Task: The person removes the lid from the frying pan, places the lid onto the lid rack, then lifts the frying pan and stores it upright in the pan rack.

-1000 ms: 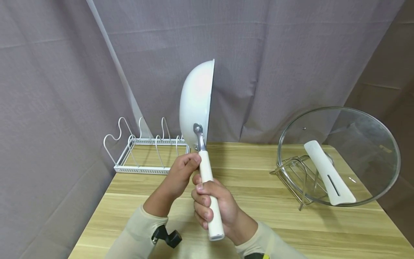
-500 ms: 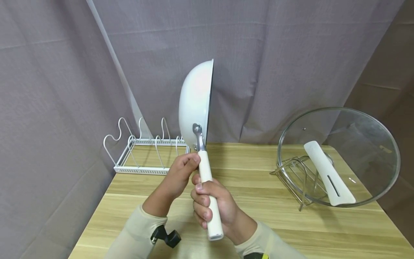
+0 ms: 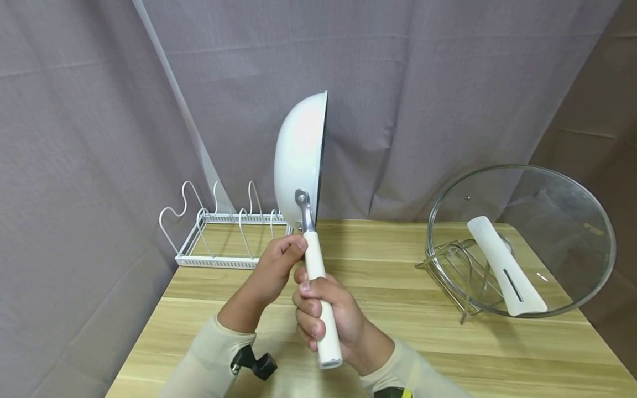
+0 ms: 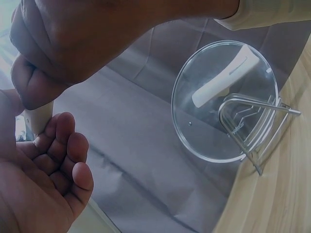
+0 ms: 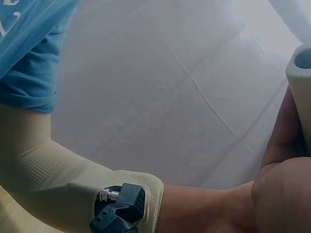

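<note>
A white wok (image 3: 298,155) is held upright on its side in the head view, its round bottom facing left and its dark-edged rim facing right. The right hand (image 3: 340,318) grips the cream handle (image 3: 329,348), fingers wrapped round its lower half. Higher up, just below the metal joint (image 3: 304,204), the left hand (image 3: 278,265) pinches the handle near its top. Seen in the left wrist view, the left fingertips (image 4: 77,145) curl beside the handle, with the right hand (image 4: 63,43) above them. The right wrist view shows the handle's hollow end (image 5: 302,60) above the fist.
On the left of the wooden table (image 3: 398,342) stands a white wire rack (image 3: 219,260) with several looped dividers. At right, a glass lid (image 3: 562,232) with a long white handle (image 3: 507,265) leans in a metal stand (image 3: 465,282). A grey curtain (image 3: 438,83) hangs behind.
The wok and both hands have drifted very slightly left. Both grips, the rack and the lid look the same.
</note>
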A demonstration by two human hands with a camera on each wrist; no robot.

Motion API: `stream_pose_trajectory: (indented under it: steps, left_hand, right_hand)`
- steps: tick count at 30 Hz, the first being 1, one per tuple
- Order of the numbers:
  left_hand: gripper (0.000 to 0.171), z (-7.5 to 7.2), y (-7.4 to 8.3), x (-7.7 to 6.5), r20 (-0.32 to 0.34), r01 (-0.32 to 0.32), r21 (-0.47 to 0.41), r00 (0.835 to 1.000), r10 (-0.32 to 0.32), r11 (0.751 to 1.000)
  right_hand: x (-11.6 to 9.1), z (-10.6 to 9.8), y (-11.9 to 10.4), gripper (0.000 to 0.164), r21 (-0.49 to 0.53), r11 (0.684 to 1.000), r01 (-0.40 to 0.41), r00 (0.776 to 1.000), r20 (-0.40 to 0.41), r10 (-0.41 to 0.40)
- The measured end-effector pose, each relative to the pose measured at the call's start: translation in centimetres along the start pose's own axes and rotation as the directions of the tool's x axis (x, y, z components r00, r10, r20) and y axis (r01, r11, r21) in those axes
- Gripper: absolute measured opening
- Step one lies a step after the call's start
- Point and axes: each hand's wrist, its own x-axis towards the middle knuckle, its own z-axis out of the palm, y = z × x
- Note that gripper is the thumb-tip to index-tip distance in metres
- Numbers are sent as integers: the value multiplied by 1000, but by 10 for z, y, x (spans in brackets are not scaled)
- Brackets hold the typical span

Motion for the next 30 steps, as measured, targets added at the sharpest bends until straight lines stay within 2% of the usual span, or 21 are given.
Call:
stream_pose_trajectory:
  steps: [19,30]
  left_hand:
    - [63,-3,2,0,-1,-11,-1,1000,11,1000]
    - [50,-4,5,1,-9,-22,9,1000,22,1000]
  right_hand:
    - [3,0,1,15,13,1000,9,1000,16,-9]
    - [6,3,0,16,-1,1000,7,1000,12,-7]
